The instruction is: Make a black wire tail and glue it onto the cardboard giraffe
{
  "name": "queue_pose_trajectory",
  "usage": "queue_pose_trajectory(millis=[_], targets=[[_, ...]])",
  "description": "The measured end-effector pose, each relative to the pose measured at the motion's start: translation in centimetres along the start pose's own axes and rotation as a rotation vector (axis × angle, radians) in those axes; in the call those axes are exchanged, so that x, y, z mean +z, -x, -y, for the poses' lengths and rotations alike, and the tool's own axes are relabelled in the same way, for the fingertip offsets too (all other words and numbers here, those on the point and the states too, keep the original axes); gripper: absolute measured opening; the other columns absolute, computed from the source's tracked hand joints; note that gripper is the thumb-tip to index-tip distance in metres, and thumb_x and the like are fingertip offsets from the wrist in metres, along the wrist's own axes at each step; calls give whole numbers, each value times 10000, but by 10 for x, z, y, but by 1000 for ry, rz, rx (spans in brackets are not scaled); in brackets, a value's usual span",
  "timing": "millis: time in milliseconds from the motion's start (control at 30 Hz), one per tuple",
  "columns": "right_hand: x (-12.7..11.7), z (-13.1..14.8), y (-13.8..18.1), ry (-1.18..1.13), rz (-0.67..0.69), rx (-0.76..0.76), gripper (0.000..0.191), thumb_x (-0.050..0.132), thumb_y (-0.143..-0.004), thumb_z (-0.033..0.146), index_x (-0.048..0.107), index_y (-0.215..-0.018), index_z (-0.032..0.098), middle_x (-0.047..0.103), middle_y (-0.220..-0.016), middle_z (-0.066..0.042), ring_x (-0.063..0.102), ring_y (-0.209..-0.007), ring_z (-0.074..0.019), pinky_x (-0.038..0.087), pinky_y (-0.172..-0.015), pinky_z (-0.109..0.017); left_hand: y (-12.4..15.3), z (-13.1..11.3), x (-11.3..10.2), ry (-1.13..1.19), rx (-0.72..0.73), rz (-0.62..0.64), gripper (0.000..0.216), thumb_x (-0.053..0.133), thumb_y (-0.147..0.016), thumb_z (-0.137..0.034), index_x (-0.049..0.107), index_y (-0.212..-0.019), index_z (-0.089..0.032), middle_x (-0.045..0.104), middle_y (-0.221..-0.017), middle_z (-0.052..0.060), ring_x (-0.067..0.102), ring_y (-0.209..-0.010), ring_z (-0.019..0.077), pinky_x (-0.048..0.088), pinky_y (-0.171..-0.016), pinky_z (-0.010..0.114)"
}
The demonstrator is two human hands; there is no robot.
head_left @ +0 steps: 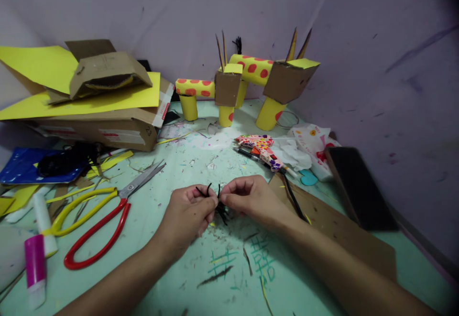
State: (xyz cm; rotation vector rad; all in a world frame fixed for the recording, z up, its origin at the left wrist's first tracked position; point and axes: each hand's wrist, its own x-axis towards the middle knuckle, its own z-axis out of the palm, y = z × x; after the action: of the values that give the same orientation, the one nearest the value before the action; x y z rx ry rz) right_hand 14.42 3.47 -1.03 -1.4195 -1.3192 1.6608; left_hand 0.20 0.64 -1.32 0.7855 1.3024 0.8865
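Observation:
A small bundle of black yarn [223, 214] is pinched between both hands above the middle of the green table. My left hand [191, 211] is closed on it, thumb against the fingers, with loose strands sticking up and hanging below. Close beside it, my right hand [251, 196] pinches the same bundle with thumb and fingertips. To the left lie large scissors [124, 196] with one red and one yellow handle, blades partly apart. A floral hot glue gun [263, 148] rests beyond my right hand, near a black pen [251, 157].
At the back stand two yellow, red-spotted cardboard animals [227, 89] [283, 84]. Cardboard and yellow paper [118, 103] pile up at left, near a black yarn hank [68, 160] and a pink glue bottle [35, 261]. A phone [360, 187] and flat cardboard [344, 234] lie right.

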Motion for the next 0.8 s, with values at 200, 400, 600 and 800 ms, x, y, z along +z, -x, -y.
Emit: queue_pose_trajectory(millis=[200,400,600,800], targets=[[1,3,3,107,-43,-25,34,647,-587,115,669,-568,132,555,-457,38,434,-421,-54,339,-439,-195,1,-2,1,-18,-9,-8,146,631,-599,-231,515,-663,-171,466,-357,-82,307,-270,24,191,-286,127],[5,-4,2,167,-61,-61,54,590,-560,101,610,-543,149,519,-469,47,407,-441,-59,310,-436,-195,0,-2,3,-69,-16,-17,145,624,-604,-224,497,-657,-181,465,-351,-79,313,-276,28,191,-288,125],[7,-7,1,139,-39,-52,62,539,-558,106,564,-532,156,485,-467,58,380,-446,-53,288,-436,-186,-2,0,3,-52,9,-32,119,594,-629,-227,488,-670,-189,457,-388,-90,337,-319,31,245,-325,123],[4,-9,-1,127,-45,-49,62,536,-531,109,561,-551,161,488,-477,59,392,-451,-63,302,-440,-192,-2,0,3,-11,3,-72,140,600,-616,-219,484,-690,-194,459,-403,-94,342,-310,35,238,-322,130]])
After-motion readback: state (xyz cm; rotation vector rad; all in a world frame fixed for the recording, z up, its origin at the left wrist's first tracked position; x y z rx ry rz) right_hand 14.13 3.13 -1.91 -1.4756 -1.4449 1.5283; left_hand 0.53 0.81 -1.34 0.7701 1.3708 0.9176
